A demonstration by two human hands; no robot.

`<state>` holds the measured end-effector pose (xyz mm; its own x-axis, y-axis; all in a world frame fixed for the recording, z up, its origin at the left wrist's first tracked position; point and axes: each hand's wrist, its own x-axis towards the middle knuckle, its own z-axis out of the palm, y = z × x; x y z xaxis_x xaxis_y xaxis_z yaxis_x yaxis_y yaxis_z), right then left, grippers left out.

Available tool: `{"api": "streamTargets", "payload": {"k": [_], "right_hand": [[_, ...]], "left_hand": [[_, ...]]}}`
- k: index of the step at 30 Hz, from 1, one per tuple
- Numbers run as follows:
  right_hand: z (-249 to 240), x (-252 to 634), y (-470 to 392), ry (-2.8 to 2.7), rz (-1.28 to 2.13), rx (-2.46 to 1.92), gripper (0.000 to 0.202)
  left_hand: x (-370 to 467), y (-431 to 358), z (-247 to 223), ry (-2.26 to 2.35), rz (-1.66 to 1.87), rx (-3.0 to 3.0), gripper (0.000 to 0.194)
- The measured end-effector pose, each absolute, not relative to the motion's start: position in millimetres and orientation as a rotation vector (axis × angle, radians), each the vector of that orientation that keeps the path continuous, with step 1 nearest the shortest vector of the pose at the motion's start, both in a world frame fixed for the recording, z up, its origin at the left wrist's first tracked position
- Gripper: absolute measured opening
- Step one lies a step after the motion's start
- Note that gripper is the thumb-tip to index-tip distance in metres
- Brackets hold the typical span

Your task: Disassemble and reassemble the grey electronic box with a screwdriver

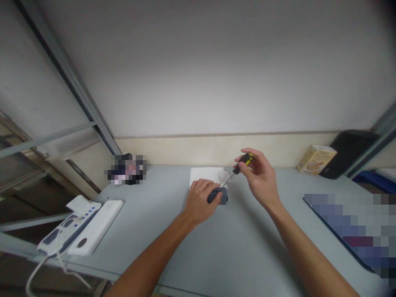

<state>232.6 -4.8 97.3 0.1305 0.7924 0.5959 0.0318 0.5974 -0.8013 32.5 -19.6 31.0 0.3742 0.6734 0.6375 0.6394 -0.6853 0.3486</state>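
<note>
A small dark grey box with vent slots (223,197) sits on the table. Wrapped over its left side, my left hand (201,200) grips it, with the thumb along the front. My right hand (261,177) pinches the black and yellow handle of a screwdriver (246,161). The screwdriver slants down to the left, and its thin shaft meets the top of the box. Whether the tip sits in a screw is too small to tell. Behind the box lie white paper sheets (202,173), with a small whitish, translucent item (224,177) on them.
On the left are a power strip (69,227) with cables and a long white device (97,227). A yellow carton (317,160) and a black case (349,152) stand at the back right. A blurred flat item (349,231) lies at right. A wall backs the table (139,218).
</note>
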Motion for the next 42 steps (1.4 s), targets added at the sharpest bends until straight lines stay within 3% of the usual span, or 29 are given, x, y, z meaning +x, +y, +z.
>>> {"api": "streamTargets", "payload": {"k": [13,32,36,42], "right_hand": [[100.1,228.6,-7.0,-1.282,0.737,-0.721,0.037],[88.1,241.5,5.8,-1.117,0.749,-0.768,0.035],[83.7,245.7,9.7,-1.089,0.754,-0.786,0.036],[80.7,228.8,5.9,-1.138,0.805,-0.77,0.04]], "left_hand": [[32.4,-16.2,28.5,1.268,1.36,2.482,0.01],[-0.6,9.5,46.4,1.31,1.561,2.288,0.011],[-25.3,34.8,37.4,1.375,1.468,2.211,0.011],[-31.2,45.9,5.6,1.479,0.987,2.494,0.013]]}}
